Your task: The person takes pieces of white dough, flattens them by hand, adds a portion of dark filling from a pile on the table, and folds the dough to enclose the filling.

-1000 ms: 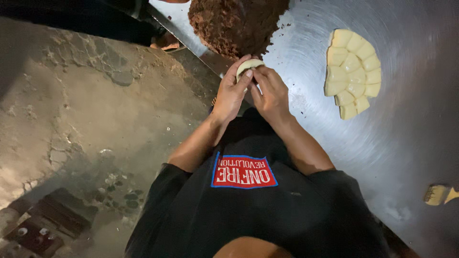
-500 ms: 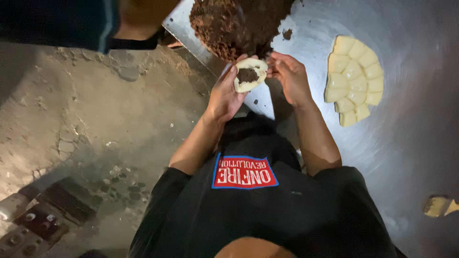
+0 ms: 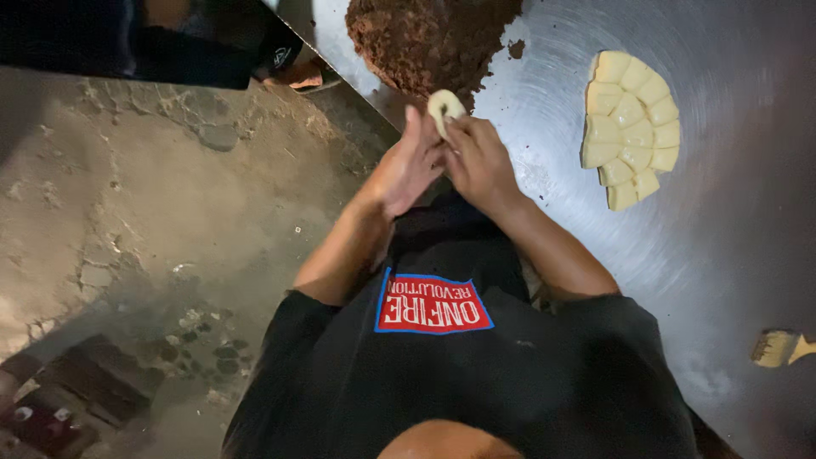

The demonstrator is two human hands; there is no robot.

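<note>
While pinching the dough (image 3: 445,109), go slow and press soft. Held up at the fingertips, just over the near edge of the pan (image 3: 731,255), right beside the brown pile (image 3: 425,38). Left hand (image 3: 406,170) curled shut on one side of the dough, right hand (image 3: 480,161) shut on the other side, fingers meeting on top.

Looks like closing up the little round, so squeeze the rim together bit by bit, turn a little, squeeze again. Leave no gap for anything inside to fall out. Use fingertips only, not the whole palm, to save the round shape. Work over the pan, not over the floor (image 3: 153,221), to catch crumbs. Mind the yellow pieces (image 3: 631,127) lying well apart to the right, and the brush (image 3: 778,347) far down by the edge.
</note>
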